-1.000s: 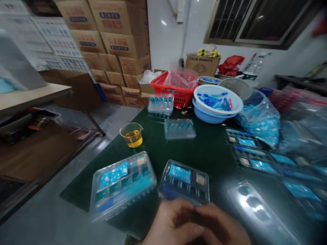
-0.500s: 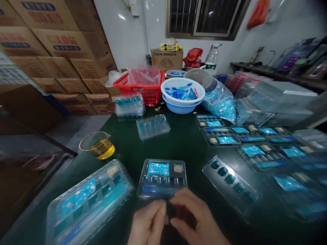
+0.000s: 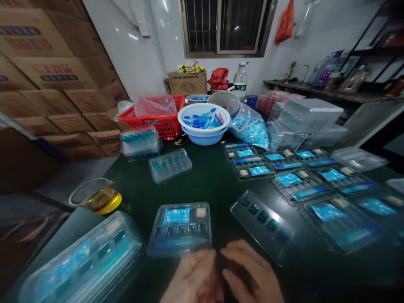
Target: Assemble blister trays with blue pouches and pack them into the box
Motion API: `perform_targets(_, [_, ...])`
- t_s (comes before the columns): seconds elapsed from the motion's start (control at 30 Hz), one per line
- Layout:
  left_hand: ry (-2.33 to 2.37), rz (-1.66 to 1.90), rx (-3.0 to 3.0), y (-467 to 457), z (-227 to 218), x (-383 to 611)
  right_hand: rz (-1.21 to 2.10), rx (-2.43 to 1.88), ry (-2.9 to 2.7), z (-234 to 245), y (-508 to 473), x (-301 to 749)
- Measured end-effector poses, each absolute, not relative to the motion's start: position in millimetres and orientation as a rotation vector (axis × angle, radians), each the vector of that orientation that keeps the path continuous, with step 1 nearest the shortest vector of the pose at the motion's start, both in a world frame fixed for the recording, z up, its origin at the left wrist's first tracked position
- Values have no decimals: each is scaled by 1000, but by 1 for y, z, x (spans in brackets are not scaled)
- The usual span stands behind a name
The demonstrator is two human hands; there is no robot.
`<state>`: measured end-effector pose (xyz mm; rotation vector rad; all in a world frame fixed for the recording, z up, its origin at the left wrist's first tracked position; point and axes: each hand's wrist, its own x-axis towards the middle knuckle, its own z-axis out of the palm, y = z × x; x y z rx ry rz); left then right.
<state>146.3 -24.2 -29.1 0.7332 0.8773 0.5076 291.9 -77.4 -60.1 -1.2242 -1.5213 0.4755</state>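
Note:
My left hand [image 3: 196,275] is low in the middle, its fingers pressed together. Whatever it may hold is hidden. Just to its right, my right hand [image 3: 254,269] is curved with thumb and forefinger apart and nothing visible between them. In front of my left hand lies a clear plastic tray [image 3: 154,248] with a blue patterned packet [image 3: 176,216], a small striped block [image 3: 200,211] and a blue pen-like item [image 3: 179,243]. Beyond my right hand a clear tray [image 3: 238,209] bears several dark teal pieces [image 3: 263,216]. Filled, blurred trays [image 3: 85,261] are stacked at left.
A glass jug of yellow liquid [image 3: 105,200] stands at the left edge. Further back are a red basket [image 3: 164,126], a white basin [image 3: 203,107] of blue pens and a bag of packets [image 3: 251,126]. Filled trays [image 3: 290,181] cover the right side; cartons [image 3: 47,71] rise at left.
The view has turned right, so the table's contents sit further left. My hands have drawn slightly apart, and the right thumb and forefinger are further from the left fingertips.

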Motion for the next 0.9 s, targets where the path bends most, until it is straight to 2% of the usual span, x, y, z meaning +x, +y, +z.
perform_targets(0.23, [1162, 485, 2237, 27, -3, 103, 507, -1340, -1301, -70, -84, 320])
perform_targets(0.33, [1120, 173, 2729, 55, -5, 100, 460, -1397, -1293, -78, -90, 333])
perform_targets(0.43, [1062, -270, 2817, 78, -14, 109, 394, -1418, -1380, -85, -97, 337])
perform_targets(0.5, [997, -370, 2819, 90, -16, 117, 387, -1413, -1456, -88, -102, 337])
perform_targets(0.7, [831, -289, 2902, 118, -9, 145, 369, -1481, -1516, -90, -108, 333])
perform_targets(0.9, [891, -283, 2899, 152, -12, 174, 337, -1562, -1537, -89, -105, 328])
